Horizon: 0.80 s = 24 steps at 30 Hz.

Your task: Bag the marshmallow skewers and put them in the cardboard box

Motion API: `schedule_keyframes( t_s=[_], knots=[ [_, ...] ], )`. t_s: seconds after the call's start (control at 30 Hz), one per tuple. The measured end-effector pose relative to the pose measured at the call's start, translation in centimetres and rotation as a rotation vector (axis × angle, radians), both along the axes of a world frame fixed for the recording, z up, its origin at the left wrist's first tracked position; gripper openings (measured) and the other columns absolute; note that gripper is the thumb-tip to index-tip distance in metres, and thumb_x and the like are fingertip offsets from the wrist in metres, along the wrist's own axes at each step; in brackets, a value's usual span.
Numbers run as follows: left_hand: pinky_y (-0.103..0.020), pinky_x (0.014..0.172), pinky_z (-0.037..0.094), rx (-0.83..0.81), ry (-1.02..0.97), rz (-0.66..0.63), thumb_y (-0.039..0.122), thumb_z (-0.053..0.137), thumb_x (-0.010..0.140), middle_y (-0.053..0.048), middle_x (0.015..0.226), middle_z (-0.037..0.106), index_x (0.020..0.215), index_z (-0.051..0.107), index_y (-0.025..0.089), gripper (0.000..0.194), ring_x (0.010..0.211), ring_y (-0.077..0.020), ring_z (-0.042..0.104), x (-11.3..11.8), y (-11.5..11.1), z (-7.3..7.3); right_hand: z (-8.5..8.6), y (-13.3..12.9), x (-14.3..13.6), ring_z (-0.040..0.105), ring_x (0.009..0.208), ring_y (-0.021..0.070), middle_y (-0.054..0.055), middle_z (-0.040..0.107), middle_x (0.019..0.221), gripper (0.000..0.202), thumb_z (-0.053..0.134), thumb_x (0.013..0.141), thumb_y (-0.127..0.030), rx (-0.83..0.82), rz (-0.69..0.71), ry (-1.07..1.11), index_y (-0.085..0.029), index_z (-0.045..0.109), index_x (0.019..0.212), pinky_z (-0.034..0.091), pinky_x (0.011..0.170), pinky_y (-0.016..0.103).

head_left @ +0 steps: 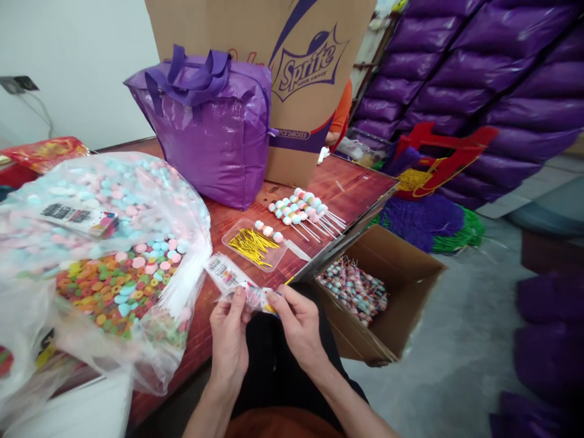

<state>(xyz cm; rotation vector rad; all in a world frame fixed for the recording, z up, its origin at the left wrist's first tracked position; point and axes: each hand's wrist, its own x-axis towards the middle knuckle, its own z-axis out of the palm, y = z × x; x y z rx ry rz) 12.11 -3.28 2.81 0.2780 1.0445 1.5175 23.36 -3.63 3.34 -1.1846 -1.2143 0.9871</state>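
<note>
Between my two hands, just over the table's front edge, is a candy stick in a printed clear wrapper (pixel 256 298). My left hand (pixel 232 328) pinches its left end. The fingers of my right hand (pixel 298 322) close on the other end, where a bit of yellow shows. Flat printed wrappers (pixel 223 272) lie on the table just beyond. Behind them, a clear plastic tray (pixel 272 263) holds gold twist ties (pixel 253 246), with one candy skewer (pixel 268 231) across its far edge. Several more candy skewers (pixel 303 207) lie side by side further back, their white sticks pointing right.
Left stands a big clear bag (pixel 201 225) of pastel and ring-shaped candies. A purple zip bag (pixel 214 140) and a large carton (pixel 296 146) stand behind. Below right, an open cardboard box (pixel 410 298) contains many wrapped sticks. A person's orange sleeve (pixel 343 106) shows past the carton.
</note>
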Motion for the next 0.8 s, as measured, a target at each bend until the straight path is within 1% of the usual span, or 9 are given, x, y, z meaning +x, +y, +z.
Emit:
schedule_keyframes(
  t_s=[0.1,0.2,0.3,0.4,0.5,0.57,0.63,0.7,0.8],
  knots=[
    [-0.019,0.054,0.043,0.039,0.013,-0.019,0.045,0.086,0.066,0.003,0.056,0.052,0.062,0.06,0.013,0.041,0.053,-0.0059,0.044,0.0,-0.3,0.0,-0.1,0.1,0.0,0.028,0.055,0.0091,-0.005,0.031,0.059,0.043,0.053,0.094,-0.037,0.004,-0.012,-0.011,-0.021,0.034,0.06,0.025,0.05,0.024],
    [-0.019,0.057,0.046,0.057,-0.053,-0.057,0.043,0.086,0.067,0.002,0.062,0.057,0.068,0.063,0.013,0.038,0.056,-0.0068,0.048,-0.4,0.0,0.3,-0.3,0.3,0.4,0.028,0.055,0.0092,-0.005,0.03,0.059,0.043,0.052,0.095,-0.039,0.003,0.006,-0.044,-0.021,0.034,0.06,0.025,0.05,0.024],
    [-0.018,0.054,0.045,0.03,-0.102,-0.035,0.035,0.091,0.061,0.004,0.061,0.055,0.069,0.064,0.013,0.036,0.054,-0.0055,0.047,-0.7,0.5,0.7,-0.7,0.6,1.0,0.027,0.055,0.0092,-0.006,0.029,0.059,0.045,0.051,0.096,-0.04,0.012,0.059,-0.115,-0.021,0.032,0.059,0.025,0.051,0.024],
    [-0.015,0.049,0.04,0.007,-0.098,0.034,0.028,0.095,0.051,0.006,0.06,0.053,0.069,0.064,0.013,0.039,0.05,-0.003,0.043,-0.7,1.1,1.1,-1.0,1.4,1.9,0.029,0.054,0.0092,-0.006,0.029,0.058,0.047,0.052,0.096,-0.041,0.027,0.053,-0.197,-0.021,0.032,0.058,0.025,0.051,0.024],
    [-0.015,0.046,0.037,0.0,-0.042,0.104,0.029,0.096,0.047,0.007,0.059,0.053,0.068,0.063,0.013,0.043,0.048,-0.002,0.04,-0.7,1.7,1.3,-1.4,3.3,3.7,0.04,0.056,0.0112,-0.004,0.041,0.058,0.044,0.05,0.097,-0.042,0.054,-0.054,-0.31,-0.02,0.045,0.06,0.033,0.055,0.024],
    [-0.015,0.044,0.037,-0.004,0.004,0.145,0.033,0.096,0.048,0.007,0.059,0.052,0.067,0.062,0.013,0.044,0.047,-0.0025,0.04,-0.8,2.2,1.4,-1.8,5.2,5.3,0.049,0.061,0.0143,-0.001,0.054,0.064,0.037,0.047,0.099,-0.039,0.091,-0.184,-0.493,-0.019,0.056,0.069,0.039,0.061,0.025],
    [-0.015,0.043,0.035,-0.004,0.03,0.167,0.035,0.095,0.049,0.007,0.058,0.052,0.067,0.061,0.014,0.044,0.047,-0.0029,0.041,-0.8,2.8,1.4,-2.6,7.3,6.9,0.055,0.072,0.0185,0.004,0.064,0.077,0.028,0.046,0.098,-0.033,0.138,-0.297,-0.754,-0.02,0.063,0.08,0.042,0.071,0.029],
    [-0.015,0.043,0.033,0.006,0.035,0.179,0.035,0.095,0.048,0.007,0.06,0.053,0.068,0.06,0.014,0.045,0.048,-0.0027,0.042,-0.7,3.4,1.4,-3.4,9.3,7.9,0.057,0.083,0.0227,0.008,0.068,0.088,0.02,0.049,0.094,-0.026,0.145,-0.313,-0.851,-0.019,0.066,0.085,0.042,0.079,0.032],
    [-0.015,0.045,0.034,0.029,0.049,0.209,0.036,0.096,0.046,0.006,0.062,0.054,0.068,0.06,0.014,0.048,0.05,-0.0026,0.043,-0.1,4.3,1.4,-4.7,11.5,8.1,0.056,0.086,0.0245,0.01,0.068,0.088,0.014,0.056,0.089,-0.021,0.144,-0.252,-0.889,-0.02,0.067,0.081,0.04,0.083,0.034]
  ],
)
